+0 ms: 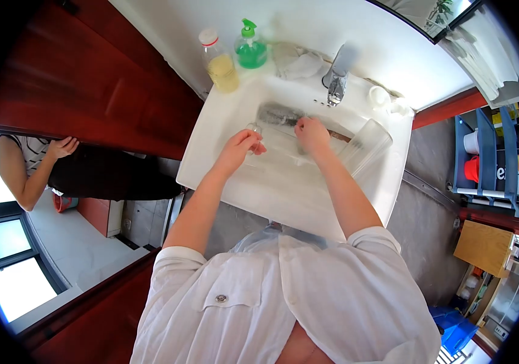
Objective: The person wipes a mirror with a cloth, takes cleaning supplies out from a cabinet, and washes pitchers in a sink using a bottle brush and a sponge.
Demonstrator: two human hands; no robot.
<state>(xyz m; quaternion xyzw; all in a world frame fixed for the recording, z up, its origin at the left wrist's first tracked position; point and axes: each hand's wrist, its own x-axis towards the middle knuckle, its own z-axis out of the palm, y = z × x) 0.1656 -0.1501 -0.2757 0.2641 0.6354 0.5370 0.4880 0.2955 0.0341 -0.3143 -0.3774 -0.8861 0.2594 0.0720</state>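
My left hand [242, 147] is over the left side of the white sink [259, 191], fingers closed on a small clear glass [253, 128]. Only its rounded rim shows, so its full shape is hidden. My right hand [313, 134] has its fingers closed at the neck of a brush [279, 114] with dark bristles. The bristle end points left along the back of the basin, and its brown handle shows to the right of the hand. A tall clear ribbed vase [367, 148] lies tilted at the basin's right side, beside the handle.
A chrome faucet [337, 79] stands behind the basin. On the sink's back ledge are a green soap pump bottle [251, 50], a bottle of yellowish liquid [221, 70] and a crumpled cloth [299, 62]. A person [35, 164] stands at left by a red-brown door [95, 79]. Blue shelving [484, 151] is at right.
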